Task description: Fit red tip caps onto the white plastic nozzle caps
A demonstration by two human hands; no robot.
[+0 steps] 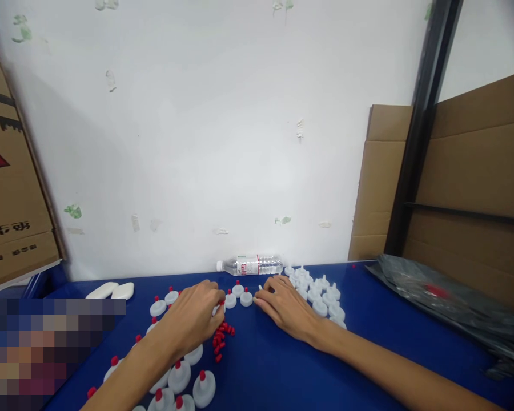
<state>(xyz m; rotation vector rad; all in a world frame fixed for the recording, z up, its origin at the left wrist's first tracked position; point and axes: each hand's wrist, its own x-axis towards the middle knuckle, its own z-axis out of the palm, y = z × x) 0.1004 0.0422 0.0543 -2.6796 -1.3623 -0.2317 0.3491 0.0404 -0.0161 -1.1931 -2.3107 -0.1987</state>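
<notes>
My left hand (199,311) is closed, thumb and fingers together at a white nozzle cap (216,310) with a red tip; the fingers hide part of it. Right of it, my right hand (282,302) has its fingers curled round a white nozzle cap (260,287), of which only the pale spout shows. Between the hands stand a few red-tipped nozzle caps (246,298). Small red tips (218,342) lie in a loose pile below my left hand. More red-tipped nozzle caps (180,375) spread around my left forearm. White nozzle caps without red tips (320,308) cluster beyond my right hand.
A clear plastic bottle (259,265) lies against the wall on the blue table (274,371). Two white objects (123,291) rest at the back left. Dark plastic bags (437,302) lie on the right. Cardboard (17,171) stands at the left side, and more cardboard at the right.
</notes>
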